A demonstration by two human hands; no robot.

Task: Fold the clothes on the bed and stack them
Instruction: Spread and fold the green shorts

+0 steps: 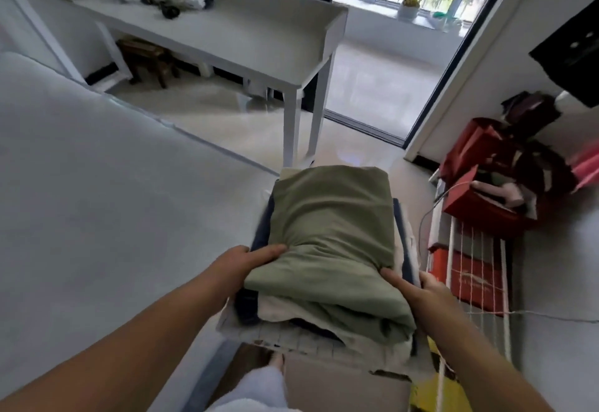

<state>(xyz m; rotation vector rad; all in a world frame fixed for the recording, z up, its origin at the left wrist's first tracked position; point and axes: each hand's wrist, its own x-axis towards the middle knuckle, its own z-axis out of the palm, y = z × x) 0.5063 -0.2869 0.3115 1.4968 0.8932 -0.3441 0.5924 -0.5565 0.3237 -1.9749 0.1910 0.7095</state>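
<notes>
Seen from the head camera, looking down: a stack of folded clothes is held at waist height beside the bed, not resting on it, with the floor and the person's own leg visible below. On top lies a folded olive-green garment; under it show cream and navy layers, and at the bottom a pale checked piece. The left hand holds the stack's near left side, thumb laid flat on the green fabric, the other fingers out of sight beneath. The right hand holds the near right side the same way, thumb on top, fingers curled under the pile. The load looks soft, light and floppy; its near edge sags and the layers could slide apart. It is probably best carried with palms spread flat underneath and thumbs pressing down on top. Behind stand a white desk and a sliding glass door; red boxes sit at the right.
</notes>
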